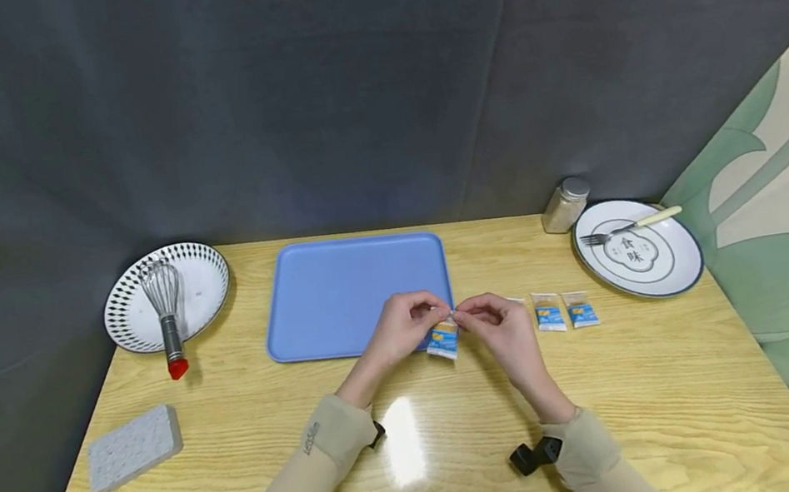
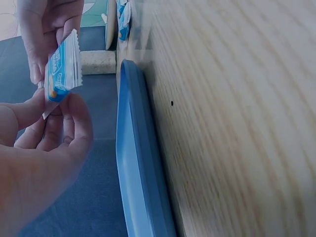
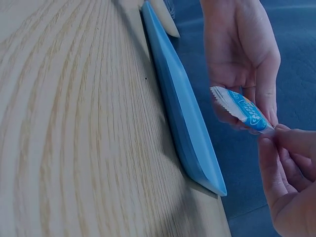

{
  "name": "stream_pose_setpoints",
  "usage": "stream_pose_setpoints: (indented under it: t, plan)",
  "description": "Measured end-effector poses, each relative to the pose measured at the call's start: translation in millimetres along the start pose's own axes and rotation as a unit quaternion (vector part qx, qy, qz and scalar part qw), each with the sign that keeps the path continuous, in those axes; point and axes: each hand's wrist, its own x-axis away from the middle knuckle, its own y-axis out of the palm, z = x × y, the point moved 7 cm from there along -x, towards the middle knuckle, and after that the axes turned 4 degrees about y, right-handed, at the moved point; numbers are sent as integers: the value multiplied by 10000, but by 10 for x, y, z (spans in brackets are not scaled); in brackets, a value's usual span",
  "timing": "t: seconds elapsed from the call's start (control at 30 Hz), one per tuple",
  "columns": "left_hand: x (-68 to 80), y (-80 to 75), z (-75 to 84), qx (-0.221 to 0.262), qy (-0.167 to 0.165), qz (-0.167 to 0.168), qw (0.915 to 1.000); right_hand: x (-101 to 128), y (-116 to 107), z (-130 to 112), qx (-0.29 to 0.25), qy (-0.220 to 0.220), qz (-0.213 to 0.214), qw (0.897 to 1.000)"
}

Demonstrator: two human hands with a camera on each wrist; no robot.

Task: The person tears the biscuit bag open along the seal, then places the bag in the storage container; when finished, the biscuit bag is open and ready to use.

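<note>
Head view, left to right: at the far left of the worktop (image 1: 243, 460) we see a grey sponge (image 1: 133, 447), then a patterned plate (image 1: 206, 285) with a whisk (image 1: 165, 312) lying across it, then a blue tray (image 1: 341, 295). Just in front of the tray's near right corner our left hand (image 1: 402, 329) and right hand (image 1: 500, 328) meet over a small blue-and-white sachet (image 1: 444, 340), lifted off the wood. Each grip is a closed pinch of thumb and fingertips on the sachet's top edge, one at either side; the rest of the packet hangs free below. The left wrist view shows its serrated end standing up between the fingers. Further right two more sachets (image 1: 564, 311) lie flat, and beyond them a white plate (image 1: 674, 274) carries a fork (image 1: 627, 227), with a small shaker jar (image 1: 565, 205) just behind. We judge the risk is a sudden tear: with so little film pinched, an uneven pull could split it wide and spill the contents onto the worktop, or the packet could slip and drop.
</note>
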Motion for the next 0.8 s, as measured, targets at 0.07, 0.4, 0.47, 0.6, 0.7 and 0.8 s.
stream_pose_setpoints:
  t: [0.07,0.4,0.47,0.6,0.7,0.8]
  plan:
    - [-7,-13,3,5,7,4,10000,-1,7,4,15,38,44,10000]
    - [-5,-14,-6,31,54,-39,10000,1,41,3,231,94,-3,9997]
    - [4,-11,-4,75,58,-42,9999,0,50,-3,218,50,-3,9997]
    - [27,-12,-21,198,-50,-14,9998,-5,80,-5,153,-68,-24,9999]
    - [45,-14,-62,409,-235,72,9989,-1,114,9,201,-197,-64,9996]
    - [66,-5,-100,738,-460,177,9961,11,138,26,303,-306,-45,9991]
